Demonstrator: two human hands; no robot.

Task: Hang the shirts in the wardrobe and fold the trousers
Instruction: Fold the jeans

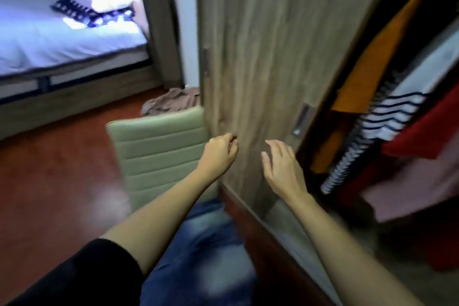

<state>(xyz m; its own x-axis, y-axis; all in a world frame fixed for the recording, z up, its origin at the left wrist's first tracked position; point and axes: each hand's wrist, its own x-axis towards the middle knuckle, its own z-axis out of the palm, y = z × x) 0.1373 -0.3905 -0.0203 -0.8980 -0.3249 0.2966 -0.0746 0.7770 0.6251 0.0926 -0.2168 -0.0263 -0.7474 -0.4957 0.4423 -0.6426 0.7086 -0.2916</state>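
Observation:
The wardrobe stands open on the right behind its wooden sliding door [268,57]. Inside hang an orange garment [372,62], a black-and-white striped top [387,119] and a red garment [427,129]. My left hand [219,151] hovers in front of the door's lower part with its fingers curled and nothing in them. My right hand [283,166] is beside it, fingers relaxed and spread, empty, close to the door's edge. Blue jeans [203,243] lie below my arms on the seat of a chair. A dark patterned garment [92,13] lies on the bed.
A pale green padded chair back [159,149] stands against the door's left side. Brown cloth [171,102] lies heaped on the red-brown floor [49,176] behind it. The white bed [62,40] fills the upper left. A recessed handle [301,119] sits on the door's right edge.

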